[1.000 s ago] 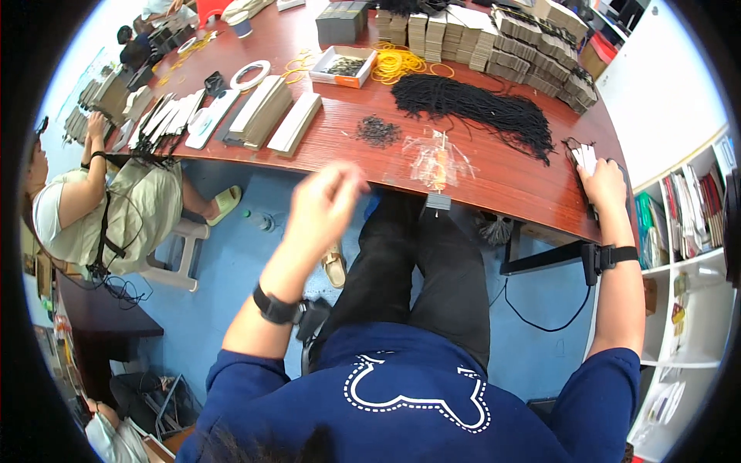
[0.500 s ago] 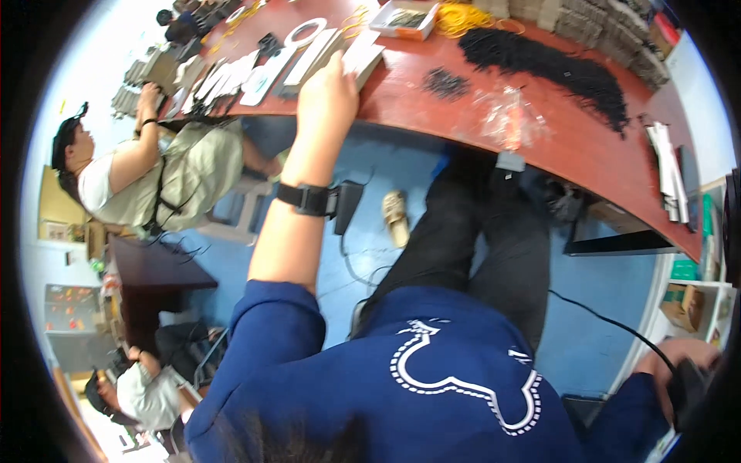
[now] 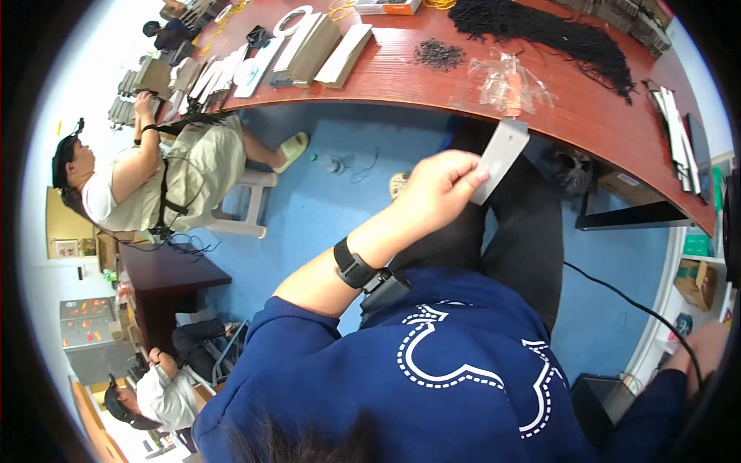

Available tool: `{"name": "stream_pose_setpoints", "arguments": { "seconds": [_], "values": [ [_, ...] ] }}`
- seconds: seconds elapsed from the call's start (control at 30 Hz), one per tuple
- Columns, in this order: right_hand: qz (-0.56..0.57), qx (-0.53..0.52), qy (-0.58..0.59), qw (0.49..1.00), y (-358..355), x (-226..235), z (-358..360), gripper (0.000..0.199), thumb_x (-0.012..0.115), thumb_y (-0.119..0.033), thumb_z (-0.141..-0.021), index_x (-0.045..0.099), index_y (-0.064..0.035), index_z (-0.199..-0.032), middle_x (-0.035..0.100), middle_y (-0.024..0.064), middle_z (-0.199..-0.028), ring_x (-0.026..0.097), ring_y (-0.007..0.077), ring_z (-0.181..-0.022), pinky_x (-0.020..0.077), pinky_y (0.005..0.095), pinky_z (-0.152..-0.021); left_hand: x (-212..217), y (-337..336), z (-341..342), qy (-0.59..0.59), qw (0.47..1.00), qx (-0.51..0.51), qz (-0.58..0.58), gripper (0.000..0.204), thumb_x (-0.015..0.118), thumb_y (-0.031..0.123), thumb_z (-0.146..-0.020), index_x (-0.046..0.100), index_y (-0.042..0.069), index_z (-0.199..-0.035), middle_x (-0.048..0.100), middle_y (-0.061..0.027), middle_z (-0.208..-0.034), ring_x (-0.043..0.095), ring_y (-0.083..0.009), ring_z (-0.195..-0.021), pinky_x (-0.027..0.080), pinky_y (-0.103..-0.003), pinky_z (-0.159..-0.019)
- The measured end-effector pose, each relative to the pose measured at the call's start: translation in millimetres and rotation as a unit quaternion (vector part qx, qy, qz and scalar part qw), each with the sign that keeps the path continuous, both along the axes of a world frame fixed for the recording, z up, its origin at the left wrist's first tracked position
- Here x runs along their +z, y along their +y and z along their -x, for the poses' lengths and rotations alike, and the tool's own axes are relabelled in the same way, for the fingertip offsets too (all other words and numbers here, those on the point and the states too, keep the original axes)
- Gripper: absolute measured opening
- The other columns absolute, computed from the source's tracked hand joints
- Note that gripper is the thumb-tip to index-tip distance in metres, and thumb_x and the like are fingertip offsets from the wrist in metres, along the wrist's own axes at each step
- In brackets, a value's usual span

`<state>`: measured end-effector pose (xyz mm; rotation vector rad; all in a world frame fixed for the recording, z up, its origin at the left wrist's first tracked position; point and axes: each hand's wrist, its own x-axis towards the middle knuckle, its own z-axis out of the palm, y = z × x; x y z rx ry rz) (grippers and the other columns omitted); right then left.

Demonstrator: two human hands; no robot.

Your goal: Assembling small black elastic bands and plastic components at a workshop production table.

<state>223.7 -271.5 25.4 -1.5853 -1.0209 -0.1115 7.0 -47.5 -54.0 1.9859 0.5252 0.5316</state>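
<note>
My left hand (image 3: 441, 191) is closed, thumb and fingers pinching the lower part of a long, flat light-grey strip (image 3: 500, 160), which looks like card or a thin stack of it. The strip slants over my legs, and its upper end reaches the near table edge. Just beyond that end, an orange piece (image 3: 514, 94) lies on crumpled clear plastic (image 3: 494, 81). Stacks of similar pale strips (image 3: 345, 55) stand on the table to the left. At the right rim only my right forearm (image 3: 698, 351) shows; its hand is cut off.
The red-brown table (image 3: 401, 85) carries small black bits (image 3: 438, 54), a bundle of black cords (image 3: 548, 38), a white tape roll (image 3: 293, 21) and white strips (image 3: 673, 135). A seated co-worker (image 3: 116, 174) is at the left. A black cable (image 3: 633, 307) runs at right.
My left hand has moved from the stacks on the table down and right over my legs, with a grey strip in it. My right hand has slipped out past the right rim.
</note>
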Motion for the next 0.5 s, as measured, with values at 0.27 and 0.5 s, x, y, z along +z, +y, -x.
{"name": "stream_pose_setpoints", "arguments": {
  "seconds": [0.27,0.5],
  "values": [
    [0.148,0.135,0.078,0.977,60,5,38,0.018,0.056,-0.017,-0.088,0.063,-0.0011,-0.094,0.061,0.0061,-0.087,0.057,0.0121,-0.071,0.0455,0.0247,-0.065,-50,-3,-25,0.005,0.993,-0.009,0.121,0.021,0.055,0.017,-0.091,0.063,-0.001,-0.099,0.064,-0.0035,-0.086,0.056,-0.0087,-0.082,0.046,-0.026,-0.074],
    [0.187,-0.015,0.092,0.978,106,-66,48,0.022,0.060,-0.018,-0.087,0.062,-0.0019,-0.102,0.059,0.0013,-0.075,0.051,0.0059,-0.065,0.0428,0.0197,-0.061,-55,-2,-38,-0.013,0.989,0.003,0.150,0.023,0.056,0.019,-0.090,0.063,0.000,-0.101,0.066,-0.0086,-0.085,0.060,-0.0113,-0.081,0.048,-0.028,-0.073]
  ]
}}
